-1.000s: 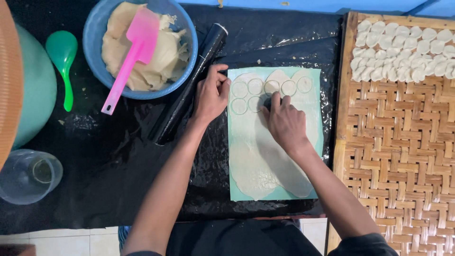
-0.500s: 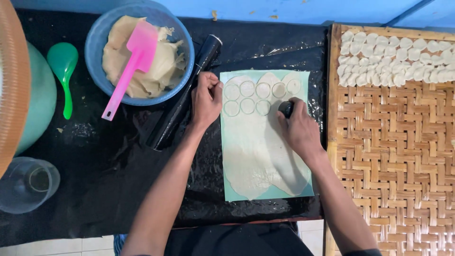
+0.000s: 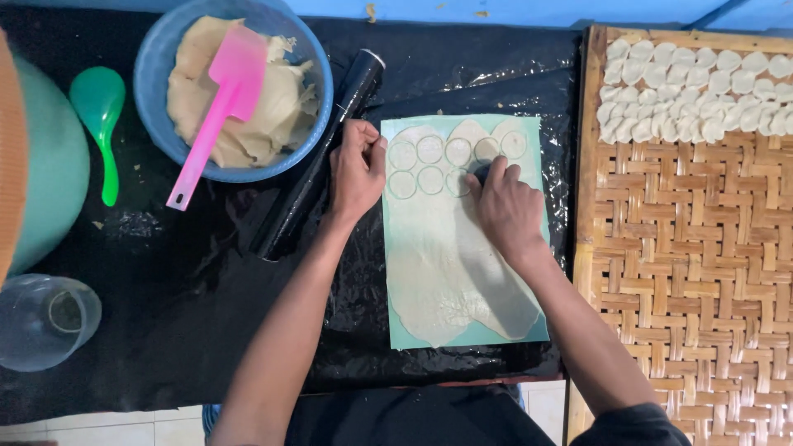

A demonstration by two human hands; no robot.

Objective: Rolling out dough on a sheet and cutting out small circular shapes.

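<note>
Two bare hands are seen over a pale green mat (image 3: 529,330) on which a thin sheet of dough (image 3: 450,264) is spread. The right hand (image 3: 505,211) is pressed down on a small dark round cutter (image 3: 481,172), with the fingers closed narrowly around it; most of the cutter is hidden beneath them. The left hand (image 3: 357,169) is curled loosely at the mat's upper left edge, its fingertips resting on the mat's border. Several cut circles (image 3: 429,150) are marked in two rows across the top of the sheet. A black rolling pin (image 3: 318,169) is laid just beside the left hand. A blue bowl (image 3: 157,124) of dough with a pink spatula (image 3: 219,103) is placed farther left. Finished rounds (image 3: 694,87) are lined up on a woven bamboo tray (image 3: 686,289) at right.
</note>
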